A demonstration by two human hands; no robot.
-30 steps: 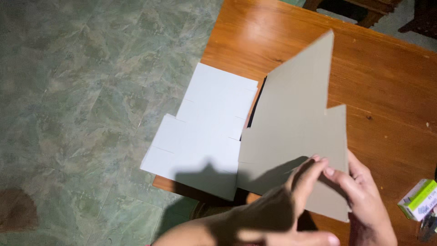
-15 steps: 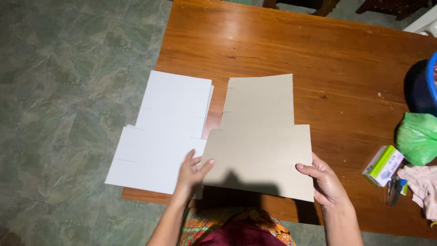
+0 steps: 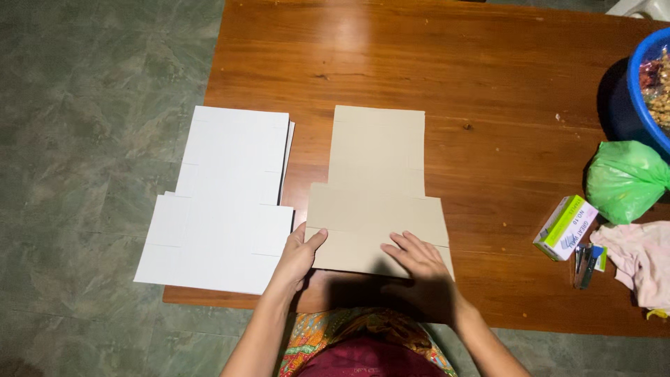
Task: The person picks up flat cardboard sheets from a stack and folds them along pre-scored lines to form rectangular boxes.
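A flat, grey-brown die-cut cardboard sheet (image 3: 377, 188) lies on the wooden table (image 3: 447, 63), its wider part toward me. My left hand (image 3: 299, 257) grips the sheet's near left corner, thumb on top. My right hand (image 3: 419, 264) presses flat, fingers spread, on the near edge of the sheet. To the left, a stack of white cardboard sheets (image 3: 227, 199) of the same shape lies flat and overhangs the table's left edge.
At the right stand a blue tub (image 3: 645, 84), a tied green plastic bag (image 3: 624, 180), a small green and white box (image 3: 565, 227), a stapler (image 3: 586, 264) and a pink cloth (image 3: 642, 260). Green stone floor (image 3: 91, 139) lies left of the table.
The grey-brown sheet went from held up and tilted to lying flat on the table. My right hand has slid from its right edge onto the near flap.
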